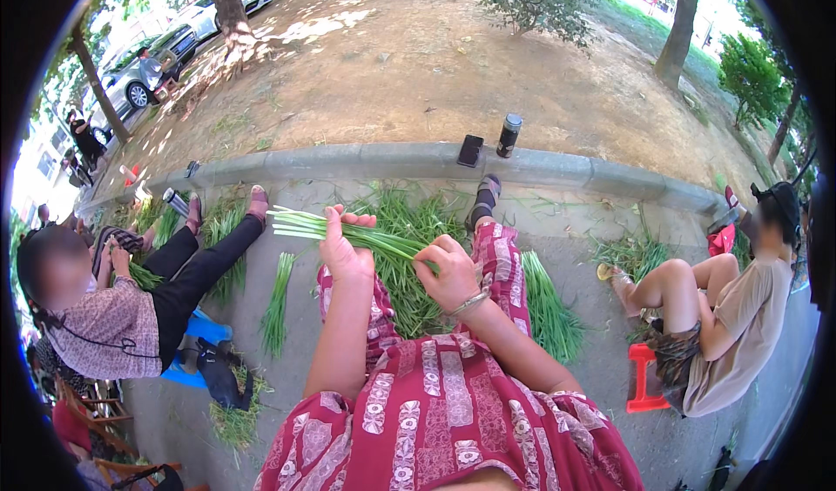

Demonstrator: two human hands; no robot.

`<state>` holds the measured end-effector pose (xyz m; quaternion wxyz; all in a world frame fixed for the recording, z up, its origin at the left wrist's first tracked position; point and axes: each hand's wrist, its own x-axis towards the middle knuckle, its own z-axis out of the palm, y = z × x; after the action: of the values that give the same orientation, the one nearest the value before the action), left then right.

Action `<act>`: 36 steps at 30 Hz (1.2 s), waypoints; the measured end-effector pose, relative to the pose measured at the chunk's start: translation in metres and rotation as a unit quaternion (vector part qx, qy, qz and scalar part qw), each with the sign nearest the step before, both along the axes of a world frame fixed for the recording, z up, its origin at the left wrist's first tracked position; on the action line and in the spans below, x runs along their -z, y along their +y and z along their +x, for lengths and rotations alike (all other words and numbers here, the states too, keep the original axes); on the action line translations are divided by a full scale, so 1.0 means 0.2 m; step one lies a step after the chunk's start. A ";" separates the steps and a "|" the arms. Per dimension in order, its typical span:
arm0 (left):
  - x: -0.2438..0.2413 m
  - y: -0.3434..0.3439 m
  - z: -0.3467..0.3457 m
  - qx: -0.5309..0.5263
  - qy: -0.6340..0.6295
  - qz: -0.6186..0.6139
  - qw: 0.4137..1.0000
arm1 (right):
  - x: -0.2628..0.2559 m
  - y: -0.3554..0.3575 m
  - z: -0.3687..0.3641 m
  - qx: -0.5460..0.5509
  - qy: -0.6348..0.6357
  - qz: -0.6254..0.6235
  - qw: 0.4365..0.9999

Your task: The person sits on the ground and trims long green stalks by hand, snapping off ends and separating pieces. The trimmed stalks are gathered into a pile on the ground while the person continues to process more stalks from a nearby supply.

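Observation:
My left hand [346, 249] grips a bunch of long green stalks, likely garlic chives [385, 237], with the pale cut ends pointing left. My right hand [447, 274] has its fingers curled on the leafy end of the same bunch; a bracelet circles that wrist. A loose heap of green stalks [411, 295] lies on the pavement between my legs, below both hands. To the left of my legs rests a small, neat bunch [279, 305]. A larger sorted bunch [548, 308] lies at the right, its pale ends pointing away from me.
A concrete kerb [366, 159] crosses ahead, bearing a phone [470, 150] and a dark flask [509, 136]. At left a seated person [104, 321] handles greens; a blue stool [208, 329] and black bag [224, 375] are nearby. Another person [731, 334] sits right, by a red stool [640, 377].

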<state>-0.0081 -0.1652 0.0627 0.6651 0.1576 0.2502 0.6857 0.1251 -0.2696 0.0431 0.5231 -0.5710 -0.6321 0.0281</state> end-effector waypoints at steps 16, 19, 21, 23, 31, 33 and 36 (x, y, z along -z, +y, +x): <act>0.11 -0.02 -0.02 0.114 0.152 0.085 0.978 | -0.18 -0.10 0.15 -0.104 0.129 -0.183 0.969; 0.09 -0.06 0.00 0.165 0.167 0.084 0.968 | -0.15 -0.08 0.18 -0.094 0.209 -0.159 0.960; 0.10 -0.08 0.01 0.200 0.182 0.093 0.958 | -0.17 -0.08 0.20 -0.068 0.250 -0.106 0.960; 0.12 -0.10 0.01 0.227 0.191 0.106 0.949 | -0.17 -0.07 0.26 -0.059 0.275 -0.101 0.954; 0.13 -0.16 0.06 0.333 0.252 0.111 0.902 | -0.28 -0.11 0.35 -0.058 0.434 -0.050 0.898; 0.13 -0.17 0.08 0.351 0.272 0.107 0.889 | -0.30 -0.13 0.37 -0.069 0.448 -0.033 0.891; 0.14 -0.18 0.09 0.352 0.305 0.112 0.878 | -0.36 -0.14 0.38 -0.070 0.475 0.011 0.877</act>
<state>0.0108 -0.2017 0.0347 0.7314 0.5099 0.2898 0.3479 0.2014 -0.2971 0.1152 0.7630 -0.4376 -0.3468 0.3257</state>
